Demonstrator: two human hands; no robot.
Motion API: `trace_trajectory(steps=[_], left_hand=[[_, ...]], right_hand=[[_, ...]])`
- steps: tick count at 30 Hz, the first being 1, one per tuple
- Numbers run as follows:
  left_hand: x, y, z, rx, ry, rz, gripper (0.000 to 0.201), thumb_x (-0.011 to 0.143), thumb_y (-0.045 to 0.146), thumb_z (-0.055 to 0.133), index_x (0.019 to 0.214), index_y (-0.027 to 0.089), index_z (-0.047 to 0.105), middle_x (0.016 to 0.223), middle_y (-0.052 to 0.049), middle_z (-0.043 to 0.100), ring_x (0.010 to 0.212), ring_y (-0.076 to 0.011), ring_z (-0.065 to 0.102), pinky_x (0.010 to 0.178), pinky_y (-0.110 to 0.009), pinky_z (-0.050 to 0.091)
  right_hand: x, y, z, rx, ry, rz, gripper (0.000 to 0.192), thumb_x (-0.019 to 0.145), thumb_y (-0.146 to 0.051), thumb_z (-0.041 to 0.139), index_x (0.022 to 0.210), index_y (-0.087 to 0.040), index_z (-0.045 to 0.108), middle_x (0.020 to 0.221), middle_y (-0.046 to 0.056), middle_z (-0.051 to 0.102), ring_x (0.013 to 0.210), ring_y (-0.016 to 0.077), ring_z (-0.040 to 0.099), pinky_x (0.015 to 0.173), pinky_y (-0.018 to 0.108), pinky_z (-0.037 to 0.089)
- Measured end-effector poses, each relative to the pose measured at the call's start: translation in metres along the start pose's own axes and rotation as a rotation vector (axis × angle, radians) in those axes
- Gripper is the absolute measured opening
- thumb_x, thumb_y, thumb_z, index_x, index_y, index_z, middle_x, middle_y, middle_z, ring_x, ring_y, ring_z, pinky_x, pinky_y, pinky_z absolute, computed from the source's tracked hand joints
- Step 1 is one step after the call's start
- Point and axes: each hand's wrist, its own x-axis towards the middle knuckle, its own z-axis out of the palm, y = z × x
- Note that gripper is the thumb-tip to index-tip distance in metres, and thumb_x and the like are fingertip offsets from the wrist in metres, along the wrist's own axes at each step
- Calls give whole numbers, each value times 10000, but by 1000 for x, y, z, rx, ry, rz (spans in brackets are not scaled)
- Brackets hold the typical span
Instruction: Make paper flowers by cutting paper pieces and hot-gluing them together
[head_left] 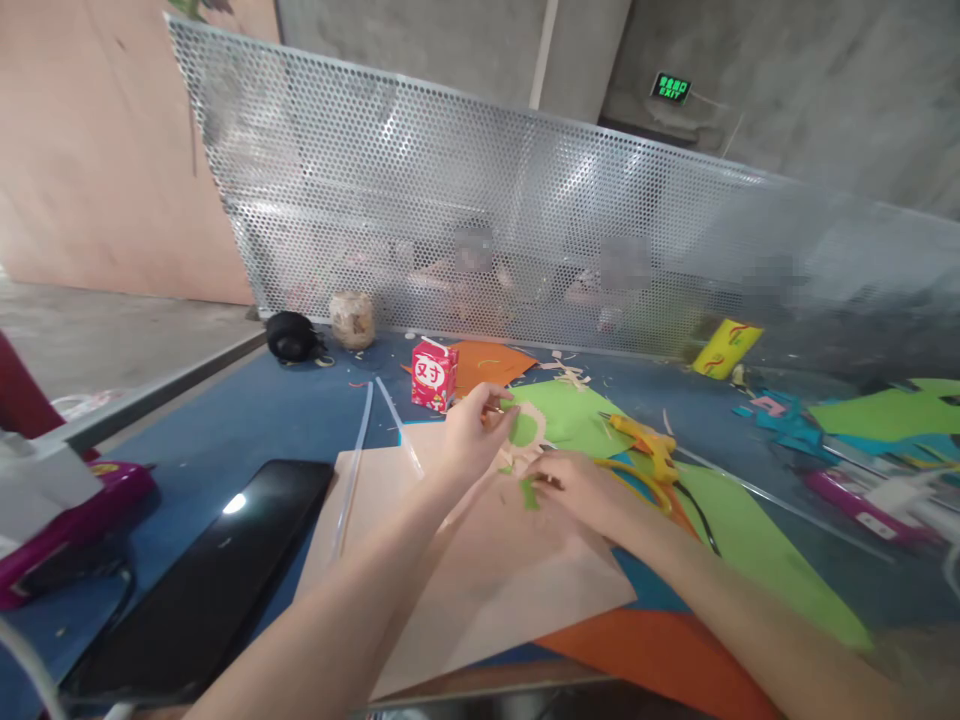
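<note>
A pale paper ring [535, 418] with an uneven edge stands out against green sheets in the middle of the table. At the ring's upper left, my left hand [474, 437] has thumb and fingers closed together; whatever is between them is too small to make out. My right hand [570, 482] is bent at the ring's lower edge, its fingertips pinching the pale paper there. Small green paper scraps [530, 494] lie just below the right fingertips. Both hands are above a large pale pink sheet [480, 590].
A yellow hot glue gun [651, 446] lies to the right. Behind the left hand stands a red box [433, 376]. A black phone [210, 575] and clear glue sticks [357, 460] are on the left. A perforated metal screen [450, 170] closes the back, with people behind it.
</note>
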Motion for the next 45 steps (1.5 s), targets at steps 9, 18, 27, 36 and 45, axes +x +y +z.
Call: trace_trajectory(steps=[9,18,27,36,45], left_hand=[[3,-2,-4,57,78,-33,88,749,217,509,832,194,523,789,-13,610,675,-121,569,605,-226,432],[2,-9,2,155,3,-27,65,727,209,547,791,208,559,739,10,613,662,-121,554,609,-225,409],[3,-8,-3,161,38,-33,94,732,258,539,803,200,558,709,8,582,643,-120,552,592,-223,415],[2,1,-7,238,32,-91,99,728,264,544,801,201,568,699,7,592,615,-118,549,573,-220,410],[6,-10,-7,160,58,-56,130,720,281,553,811,189,554,674,6,567,610,-121,548,565,-222,414]], right_hand=[[16,11,-25,150,-119,74,270,771,-93,450,940,-179,642,947,54,674,862,182,620,780,311,469],[16,9,1,-146,-109,-232,446,794,-54,401,1210,-176,505,1246,78,521,1160,207,443,986,371,331],[5,6,7,-246,2,-268,306,829,-81,426,1100,-135,557,1082,94,599,1028,196,516,899,323,410],[4,-5,13,-270,36,-151,441,795,-88,434,1235,-98,434,1080,133,584,1052,235,487,907,379,398],[-12,-3,-9,-214,-139,-288,409,802,-96,415,1177,-227,512,1226,45,537,1139,192,470,957,346,370]])
